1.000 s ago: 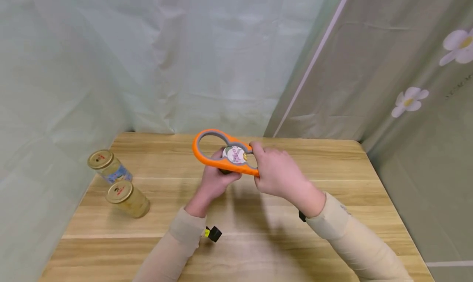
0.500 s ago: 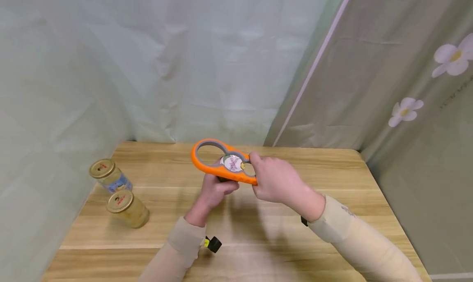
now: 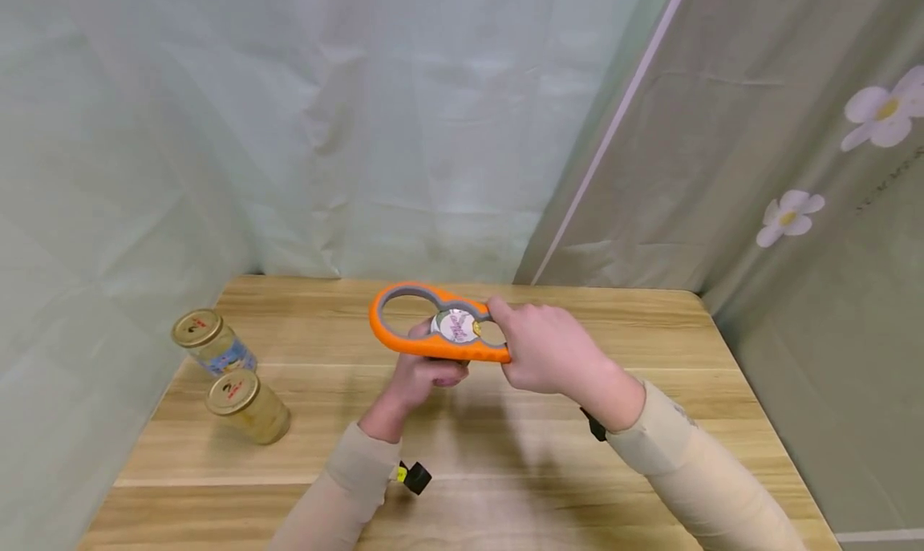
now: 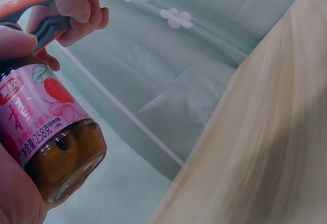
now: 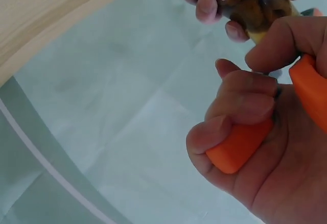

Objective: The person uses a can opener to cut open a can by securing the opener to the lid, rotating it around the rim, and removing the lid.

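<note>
My left hand (image 3: 413, 381) holds a glass jar (image 4: 48, 114) with a pink label and brown contents, raised above the table and tilted in the left wrist view. An orange and grey jar opener (image 3: 422, 346) lies around the jar's patterned lid (image 3: 455, 326), which shows in its middle opening. Its larger ring points left, with no lid inside it. My right hand (image 3: 554, 350) grips the opener's right end; in the right wrist view, its fingers curl round the orange handle (image 5: 240, 145). The lid's grip edge is partly hidden by the opener.
Two glass jars with gold lids stand on the left of the wooden table (image 3: 325, 511): one with a blue label (image 3: 231, 357), one nearer jar (image 3: 263, 419) with pale contents. A pale curtain (image 3: 433, 134) hangs behind the table. Black wrist devices sit at both wrists.
The opener has turned slightly, its left ring coming nearer and its slant flattening. Both hands keep their hold. The head view has tilted, so the whole scene sits lower than a second ago.
</note>
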A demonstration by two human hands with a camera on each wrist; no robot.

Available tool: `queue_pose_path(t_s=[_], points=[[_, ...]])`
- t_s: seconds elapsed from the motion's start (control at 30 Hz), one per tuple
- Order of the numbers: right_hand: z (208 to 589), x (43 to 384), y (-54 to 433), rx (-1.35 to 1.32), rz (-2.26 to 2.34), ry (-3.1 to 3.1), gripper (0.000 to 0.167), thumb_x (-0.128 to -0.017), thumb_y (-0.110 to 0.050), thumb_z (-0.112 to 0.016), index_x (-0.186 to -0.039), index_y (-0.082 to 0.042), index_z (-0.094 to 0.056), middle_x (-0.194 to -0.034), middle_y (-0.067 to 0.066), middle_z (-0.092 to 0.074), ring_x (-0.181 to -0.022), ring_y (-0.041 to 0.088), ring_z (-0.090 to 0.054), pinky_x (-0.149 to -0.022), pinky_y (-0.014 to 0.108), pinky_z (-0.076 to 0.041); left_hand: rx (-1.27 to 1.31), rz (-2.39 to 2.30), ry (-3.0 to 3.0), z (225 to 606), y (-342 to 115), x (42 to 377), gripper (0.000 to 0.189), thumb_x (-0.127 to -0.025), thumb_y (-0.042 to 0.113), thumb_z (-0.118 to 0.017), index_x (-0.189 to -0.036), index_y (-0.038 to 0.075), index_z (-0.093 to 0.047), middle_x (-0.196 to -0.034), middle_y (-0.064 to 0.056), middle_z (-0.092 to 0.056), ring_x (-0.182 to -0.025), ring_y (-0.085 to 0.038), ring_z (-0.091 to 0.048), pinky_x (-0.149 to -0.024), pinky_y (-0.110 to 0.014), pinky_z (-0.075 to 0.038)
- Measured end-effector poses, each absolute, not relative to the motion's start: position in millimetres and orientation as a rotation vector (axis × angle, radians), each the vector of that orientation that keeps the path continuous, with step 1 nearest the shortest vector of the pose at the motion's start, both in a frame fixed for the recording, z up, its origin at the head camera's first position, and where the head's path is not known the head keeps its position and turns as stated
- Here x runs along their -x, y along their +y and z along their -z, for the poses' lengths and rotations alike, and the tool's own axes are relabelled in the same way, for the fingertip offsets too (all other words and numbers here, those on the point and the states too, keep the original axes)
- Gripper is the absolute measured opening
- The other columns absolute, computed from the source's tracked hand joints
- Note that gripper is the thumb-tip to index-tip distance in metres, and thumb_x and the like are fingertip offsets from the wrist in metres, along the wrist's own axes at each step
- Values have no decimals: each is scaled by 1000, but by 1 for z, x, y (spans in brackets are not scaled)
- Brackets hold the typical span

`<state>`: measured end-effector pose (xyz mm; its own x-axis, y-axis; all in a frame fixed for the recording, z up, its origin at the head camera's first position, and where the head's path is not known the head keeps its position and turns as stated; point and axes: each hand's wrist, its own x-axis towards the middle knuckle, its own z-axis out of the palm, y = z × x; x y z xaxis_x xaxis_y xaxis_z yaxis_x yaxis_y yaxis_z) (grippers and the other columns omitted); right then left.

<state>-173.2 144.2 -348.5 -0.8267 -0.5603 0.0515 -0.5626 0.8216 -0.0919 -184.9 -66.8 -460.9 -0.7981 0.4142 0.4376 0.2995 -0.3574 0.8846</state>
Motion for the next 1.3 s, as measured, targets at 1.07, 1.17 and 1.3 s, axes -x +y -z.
queue_pose_path(t_s=[1.07,1.17,1.3], points=[[356,173,167,-974,-148,-2913,49,-70,-9,-64,-118,-20,-59,-61,-8,-45,-51,16,-42,-47,33,-37,-1044,-2208,1665,476,-56,183,42,-80,-2,-64,-122,-3,-61,-65,-10,-46,-49,-24,-37,-44,-32,-33],[357,173,168,-981,-150,-2906,50,-70,-9,-64,-118,-20,-60,-61,-8,-45,-51,15,-43,-47,33,-38,-1027,-2204,1683,476,-55,182,45,-79,-5,-63,-124,0,-63,-65,-9,-46,-50,-23,-37,-45,-31,-33],[357,177,168,-995,-161,-2905,51,-71,-10,-65,-121,-20,-60,-63,-9,-47,-51,15,-45,-48,33,-39,-1015,-2214,1678,475,-57,182,42,-78,-7,-63,-120,0,-63,-66,-8,-46,-50,-23,-35,-46,-30,-31]])
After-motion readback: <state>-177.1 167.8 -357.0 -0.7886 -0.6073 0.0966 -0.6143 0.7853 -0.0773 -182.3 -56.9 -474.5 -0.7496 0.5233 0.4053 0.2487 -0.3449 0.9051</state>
